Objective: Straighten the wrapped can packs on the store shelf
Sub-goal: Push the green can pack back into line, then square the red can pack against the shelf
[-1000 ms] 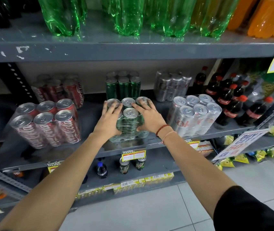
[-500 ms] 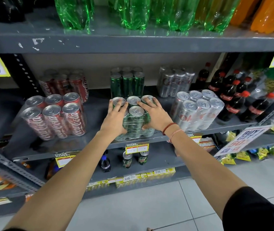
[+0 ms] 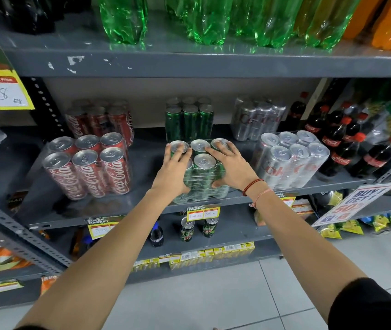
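Observation:
A plastic-wrapped pack of green cans (image 3: pixel 202 179) stands at the front of the grey middle shelf (image 3: pixel 142 208). My left hand (image 3: pixel 173 172) clasps its left side, fingers over the can tops. My right hand (image 3: pixel 231 169) clasps its right side, thumb against the front. A wrapped pack of red cola cans (image 3: pixel 89 165) leans to the left of it. A wrapped pack of silver cans (image 3: pixel 289 158) stands to the right. Behind them stand a second red pack (image 3: pixel 101 120), a second green pack (image 3: pixel 189 120) and a second silver pack (image 3: pixel 256 120).
Small cola bottles (image 3: pixel 347 139) crowd the right end of the shelf. Large green bottles (image 3: pixel 213 17) stand on the shelf above. Two single cans (image 3: pixel 198 228) and a small bottle stand on the lower shelf. A promo sign (image 3: pixel 354 203) sticks out at right. The floor is tiled.
Both hands have stayed on the green pack with the same grip. The view has shifted, so the shelf sits a little more to the right in frame.

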Demonstrator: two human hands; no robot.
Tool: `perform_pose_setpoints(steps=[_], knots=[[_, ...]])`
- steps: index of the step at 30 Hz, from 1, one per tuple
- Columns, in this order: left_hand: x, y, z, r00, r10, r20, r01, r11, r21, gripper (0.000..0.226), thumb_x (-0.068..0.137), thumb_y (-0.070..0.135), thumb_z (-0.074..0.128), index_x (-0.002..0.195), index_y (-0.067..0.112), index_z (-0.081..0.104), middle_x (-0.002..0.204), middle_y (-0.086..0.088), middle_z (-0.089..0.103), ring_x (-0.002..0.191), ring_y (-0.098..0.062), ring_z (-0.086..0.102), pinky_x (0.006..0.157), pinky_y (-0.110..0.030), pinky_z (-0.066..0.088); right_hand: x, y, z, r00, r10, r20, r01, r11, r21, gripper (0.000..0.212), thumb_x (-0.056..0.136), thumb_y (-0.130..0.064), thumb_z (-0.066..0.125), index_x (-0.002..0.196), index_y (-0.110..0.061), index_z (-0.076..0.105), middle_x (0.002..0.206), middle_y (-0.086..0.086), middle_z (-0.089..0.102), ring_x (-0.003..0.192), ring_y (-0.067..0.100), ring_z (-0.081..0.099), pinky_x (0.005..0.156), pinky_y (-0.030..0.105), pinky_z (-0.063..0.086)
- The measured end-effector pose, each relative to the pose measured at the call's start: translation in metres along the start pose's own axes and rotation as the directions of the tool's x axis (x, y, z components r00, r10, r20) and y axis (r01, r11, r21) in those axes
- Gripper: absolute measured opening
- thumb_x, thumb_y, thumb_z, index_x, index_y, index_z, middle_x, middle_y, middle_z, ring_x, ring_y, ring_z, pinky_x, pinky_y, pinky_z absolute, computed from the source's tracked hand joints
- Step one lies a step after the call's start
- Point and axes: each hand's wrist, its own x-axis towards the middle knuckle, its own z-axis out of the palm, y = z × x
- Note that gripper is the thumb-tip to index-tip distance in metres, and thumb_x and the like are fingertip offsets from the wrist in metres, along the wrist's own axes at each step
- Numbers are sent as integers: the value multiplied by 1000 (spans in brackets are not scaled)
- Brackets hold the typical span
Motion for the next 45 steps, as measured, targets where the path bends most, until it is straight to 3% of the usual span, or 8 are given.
perform_pose_setpoints(steps=[10,15,17,21,24,28,33,45], knots=[[-4,0,5,1000,5,9,-5,1000,-19,110,68,25,81,149,14,6,159,-4,2,144,-36,-13,103,-46,43,-2,1,1,1000,-3,20,4,1000,-28,113,61,-34,85,150,-33,14,161,-4,11,148,29,0,113,55,27],[-14,-24,-7,997,81,6,-80,992,-99,105,72,32,77,149,21,7,160,-7,-4,146,-28,-10,112,-50,24,-4,-19,-8,995,59,81,-54,996,-70,115,62,-45,83,149,-37,8,162,-2,-1,148,29,-7,112,68,10],[-25,-48,-20,995,71,-74,-81,987,-138,104,72,37,76,149,23,8,160,-9,-3,147,-27,-5,114,-51,17,-3,-41,-14,996,48,81,-48,999,-2,115,60,-55,79,149,-40,8,162,2,-6,148,31,-10,112,65,1],[-52,-119,-54,954,-45,-297,-2,988,-154,99,72,41,75,148,21,15,159,-12,8,147,-29,4,117,-47,12,13,-110,-18,992,-99,-81,112,978,175,111,61,-60,76,149,-36,13,162,7,0,148,31,-2,118,57,10],[-67,-169,-77,927,-155,-341,111,983,-146,100,68,36,78,148,18,20,158,-15,14,146,-31,6,117,-49,14,39,-162,-5,973,-220,-68,229,956,181,112,63,-54,79,150,-29,14,161,14,4,148,34,3,119,49,13],[-76,-218,-90,944,-227,-238,221,974,-54,110,64,39,81,149,18,14,159,-14,9,146,-32,1,117,-49,16,74,-205,28,963,-265,58,251,951,181,111,70,-42,79,151,-22,7,160,16,0,148,35,-2,118,51,17],[-64,-247,-83,984,-179,-7,178,971,159,120,63,53,77,149,19,0,160,-7,-5,146,-26,-9,116,-45,2,104,-230,57,962,-256,95,252,966,50,118,65,-40,82,151,-18,5,160,16,2,147,39,-5,115,54,22],[-63,-247,-76,995,-101,7,99,985,139,127,57,44,84,149,12,2,160,-9,2,146,-28,-5,119,-44,13,110,-235,69,958,-281,66,286,954,-89,117,63,-49,80,151,-16,10,157,16,19,145,43,8,119,53,7]])
